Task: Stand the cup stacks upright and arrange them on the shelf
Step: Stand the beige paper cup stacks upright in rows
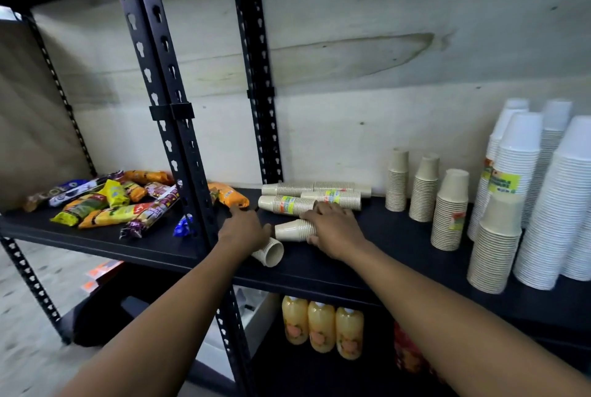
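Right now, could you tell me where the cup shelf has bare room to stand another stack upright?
The widest bare patch of the shelf runs from the right hand to the upright beige stacks, along the front edge. It is crowded behind that hand, where lying cup stacks pile together, and at the far right among the white stacks.

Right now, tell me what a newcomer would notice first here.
Two hands reach to the middle of the shelf: the right hand grips a toppled cup stack, the left hand is beside it. Behind lie more toppled stacks; tall white cup towers loom at the right, bright snack packets at the left.
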A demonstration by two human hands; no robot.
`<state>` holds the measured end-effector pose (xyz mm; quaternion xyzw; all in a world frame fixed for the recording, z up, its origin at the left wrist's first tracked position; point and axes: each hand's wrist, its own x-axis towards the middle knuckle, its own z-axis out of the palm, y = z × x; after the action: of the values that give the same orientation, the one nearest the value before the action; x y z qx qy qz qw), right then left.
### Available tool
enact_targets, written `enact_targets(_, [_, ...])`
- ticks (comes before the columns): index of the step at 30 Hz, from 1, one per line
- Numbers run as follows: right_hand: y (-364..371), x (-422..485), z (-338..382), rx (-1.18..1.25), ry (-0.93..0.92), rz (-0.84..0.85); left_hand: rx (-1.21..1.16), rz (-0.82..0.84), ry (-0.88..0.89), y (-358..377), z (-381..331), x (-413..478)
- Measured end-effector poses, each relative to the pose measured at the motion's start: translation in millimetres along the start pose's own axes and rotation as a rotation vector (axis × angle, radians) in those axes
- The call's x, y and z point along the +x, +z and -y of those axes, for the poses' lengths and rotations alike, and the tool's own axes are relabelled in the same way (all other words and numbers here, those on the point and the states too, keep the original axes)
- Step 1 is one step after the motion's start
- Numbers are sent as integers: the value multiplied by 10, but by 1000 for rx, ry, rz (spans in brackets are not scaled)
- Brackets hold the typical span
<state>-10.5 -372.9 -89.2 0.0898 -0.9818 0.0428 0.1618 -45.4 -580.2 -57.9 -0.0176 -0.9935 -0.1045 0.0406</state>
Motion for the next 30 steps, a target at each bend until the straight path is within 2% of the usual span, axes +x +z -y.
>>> enact_targets(7, [-189, -211, -238, 198, 132, -123, -347, -140, 56, 72, -226, -36])
enact_targets(12, [-350, -568, -587, 426, 287, -260, -591, -236, 259, 58, -666, -80])
enact_targets(17, [-453, -911, -887, 478, 430, -388, -772, -218, 420, 158, -1179, -145])
enact_targets(30, [-356, -1071, -1081, 615, 517, -532, -1017, -125, 565, 643, -2013, 38])
